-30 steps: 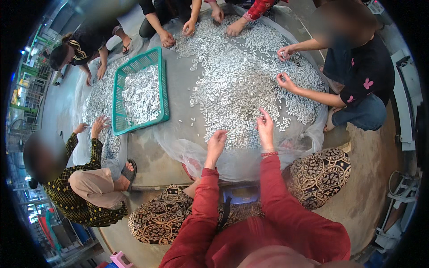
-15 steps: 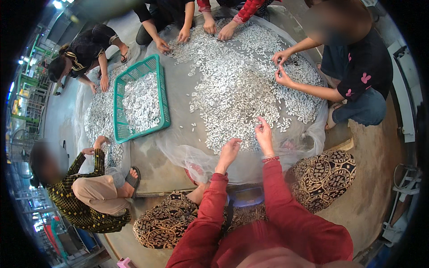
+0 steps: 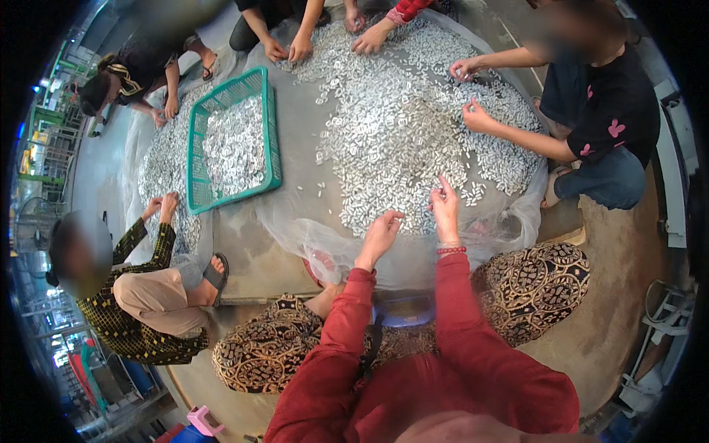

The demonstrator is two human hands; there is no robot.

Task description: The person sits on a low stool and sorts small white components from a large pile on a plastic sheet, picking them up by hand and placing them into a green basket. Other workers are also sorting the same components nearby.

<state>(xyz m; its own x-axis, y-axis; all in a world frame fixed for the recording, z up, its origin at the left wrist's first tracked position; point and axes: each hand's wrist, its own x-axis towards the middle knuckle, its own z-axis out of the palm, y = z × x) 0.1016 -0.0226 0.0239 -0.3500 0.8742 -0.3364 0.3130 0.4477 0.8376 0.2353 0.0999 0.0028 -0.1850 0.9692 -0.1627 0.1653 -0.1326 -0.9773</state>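
A wide heap of small silvery metal pieces [image 3: 399, 125] lies spread in front of me. At its near edge my left hand [image 3: 381, 235] is closed, thumb and fingertips brought together; anything pinched there is too small to make out. My right hand [image 3: 445, 213] is just to the right and a little farther over the pieces. Its fingers are curled with the forefinger raised, and whatever they hold does not show. Both hands are apart from each other. Thin whitish mesh sheeting [image 3: 310, 247] runs under and around the heap's near edge.
A green plastic basket [image 3: 275, 148] with silvery pieces stands left of the heap, beside a second spread of pieces [image 3: 159, 166]. Several people sit around, their hands at the pieces; one co-worker's hand [image 3: 478, 118] is nearest on the right. A blue plastic item [image 3: 402, 314] lies between my legs.
My view has shifted slightly. Both my hands stay at the heap's near edge, the right forefinger now raised. The right-hand co-worker's hands have moved apart; the left-hand co-worker's hands reach farther up.
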